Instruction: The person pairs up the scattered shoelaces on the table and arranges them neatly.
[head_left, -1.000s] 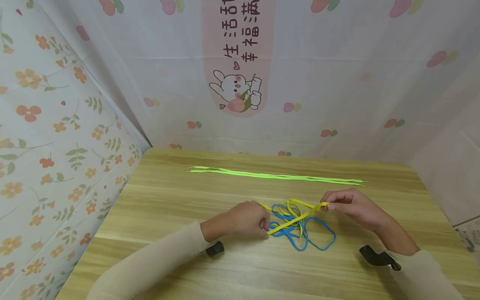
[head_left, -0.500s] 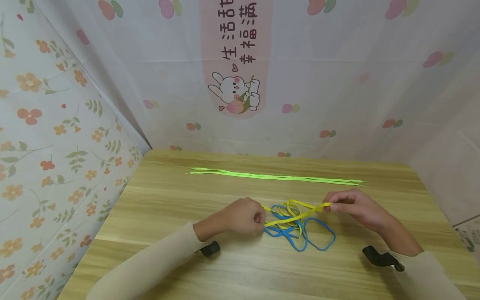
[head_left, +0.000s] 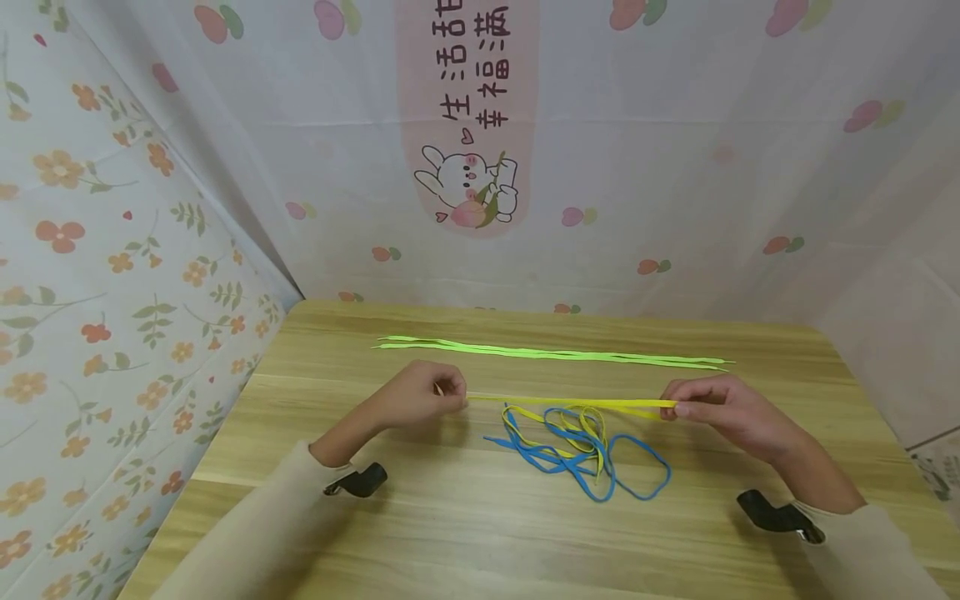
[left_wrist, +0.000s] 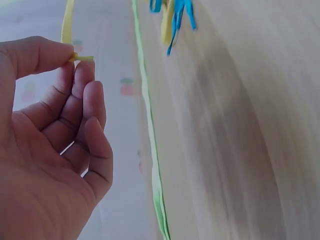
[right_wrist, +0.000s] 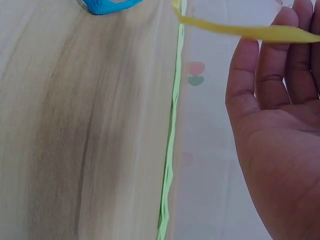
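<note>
Between my two hands a yellow shoelace point(head_left: 637, 404) is stretched nearly straight above the table. My left hand point(head_left: 420, 396) pinches one end of it between thumb and fingertip; the tip pokes out in the left wrist view, where the lace end point(left_wrist: 82, 58) shows. My right hand point(head_left: 723, 408) pinches a bend of the lace, and a second yellow strand runs back from there to the pile. In the right wrist view the yellow strand point(right_wrist: 270, 34) crosses the fingers; the thumb is out of sight. Below the stretched part lies a loose tangle of blue shoelace point(head_left: 597, 498) and more yellow lace.
Two neon-green shoelaces point(head_left: 525, 352) lie side by side, straight, along the back of the wooden table point(head_left: 480, 542). A printed curtain point(head_left: 675, 167) hangs behind the table, and a floral cloth point(head_left: 112, 292) on the left. Black wrist mounts point(head_left: 367, 481) sit under both forearms.
My left hand has moved left and away from the pile, drawing the yellow lace out straight and uncovering a blue lace end. My right hand has shifted slightly right, still holding the yellow lace.
</note>
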